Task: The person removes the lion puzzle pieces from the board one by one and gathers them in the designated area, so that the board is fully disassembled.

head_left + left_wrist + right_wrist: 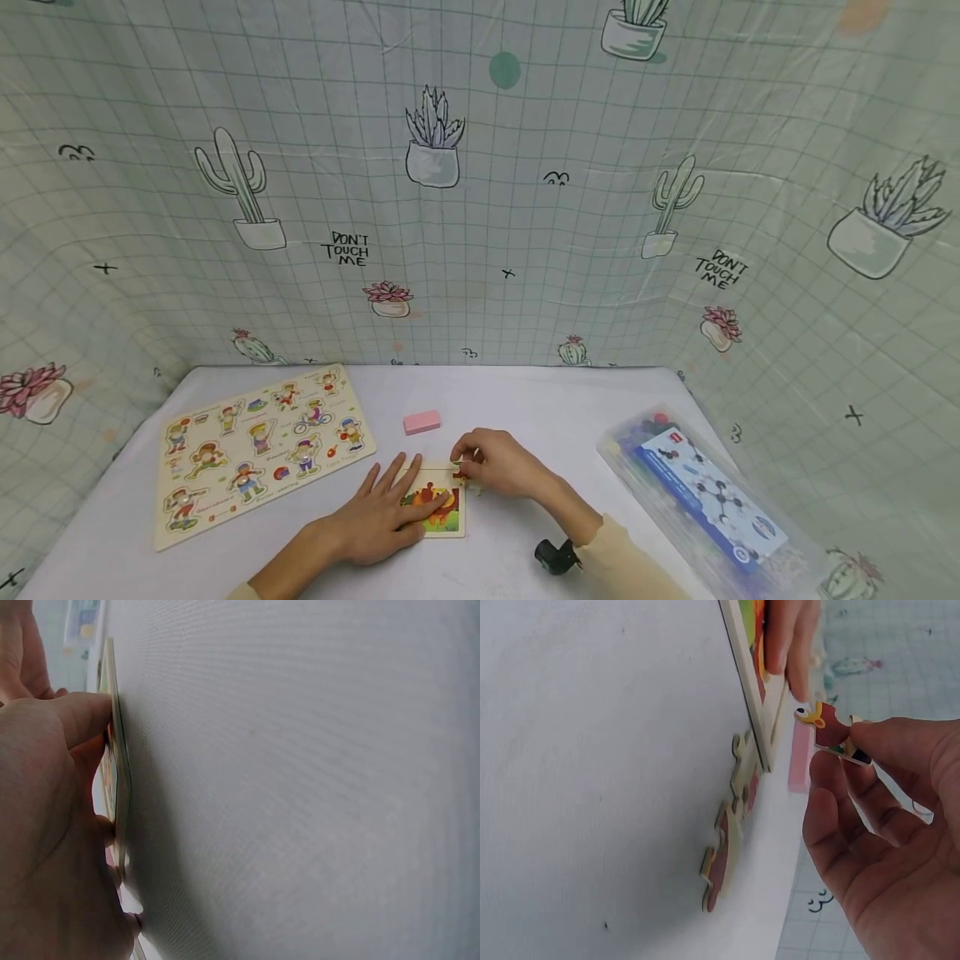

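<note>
A small wooden jigsaw tray point(462, 527) with a colourful picture lies on the table. My left hand point(375, 515) rests on it with fingers spread, covering its left side; in the left wrist view the thumb point(88, 716) touches the edge. My right hand point(501, 463) is over the tray's upper right corner. Between its thumb and fingers it pinches a jigsaw piece point(831, 729), brown with a yellow-ringed eye, held above the table. Loose jigsaw pieces lie beside the tray: one point(742, 780) near its corner and a brown-topped one point(718, 862) beyond.
A large wooden board point(225, 454) with figures lies at the left. Behind the tray sits a pink block point(422, 422). A clear plastic case point(705, 500) with a blue label stands at the right, and a small black object point(555, 557) is near the right forearm.
</note>
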The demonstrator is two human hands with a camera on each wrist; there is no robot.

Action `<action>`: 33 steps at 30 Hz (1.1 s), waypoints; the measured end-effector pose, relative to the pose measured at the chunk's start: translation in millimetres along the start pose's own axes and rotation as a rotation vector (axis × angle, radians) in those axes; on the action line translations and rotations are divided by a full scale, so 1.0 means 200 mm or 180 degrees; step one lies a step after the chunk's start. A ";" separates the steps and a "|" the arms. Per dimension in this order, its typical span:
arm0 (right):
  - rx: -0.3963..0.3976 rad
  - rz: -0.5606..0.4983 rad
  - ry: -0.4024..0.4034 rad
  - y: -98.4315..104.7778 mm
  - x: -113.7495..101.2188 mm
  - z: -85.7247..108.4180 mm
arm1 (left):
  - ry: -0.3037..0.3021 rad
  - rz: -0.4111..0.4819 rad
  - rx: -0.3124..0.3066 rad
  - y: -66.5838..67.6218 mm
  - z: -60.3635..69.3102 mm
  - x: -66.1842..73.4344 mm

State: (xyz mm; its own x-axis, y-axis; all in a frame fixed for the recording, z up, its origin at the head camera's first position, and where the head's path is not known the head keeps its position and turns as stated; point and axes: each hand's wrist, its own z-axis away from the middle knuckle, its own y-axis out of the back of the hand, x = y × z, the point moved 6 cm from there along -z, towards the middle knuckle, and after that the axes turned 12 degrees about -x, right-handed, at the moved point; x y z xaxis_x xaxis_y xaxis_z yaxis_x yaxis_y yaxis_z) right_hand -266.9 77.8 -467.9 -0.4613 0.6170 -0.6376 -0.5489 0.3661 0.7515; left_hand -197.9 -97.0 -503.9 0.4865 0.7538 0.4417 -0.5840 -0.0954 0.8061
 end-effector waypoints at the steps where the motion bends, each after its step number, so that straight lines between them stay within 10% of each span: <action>1: 0.0007 -0.0009 0.0000 0.01 0.00 0.01 | 0.0002 0.0000 0.0002 0.00 0.00 0.00; 33: -0.0353 -0.0372 -0.0579 0.14 0.31 0.25 | -0.0191 0.0051 0.0174 -0.02 0.00 -0.02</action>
State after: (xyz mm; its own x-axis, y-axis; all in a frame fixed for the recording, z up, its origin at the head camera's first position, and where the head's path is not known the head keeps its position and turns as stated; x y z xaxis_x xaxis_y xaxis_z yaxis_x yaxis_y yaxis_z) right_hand -276.7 161.5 -478.7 -0.2624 0.6940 -0.6704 -0.6689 0.3699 0.6447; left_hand -197.9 -98.9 -509.3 0.5165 0.7117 0.4762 -0.5565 -0.1437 0.8183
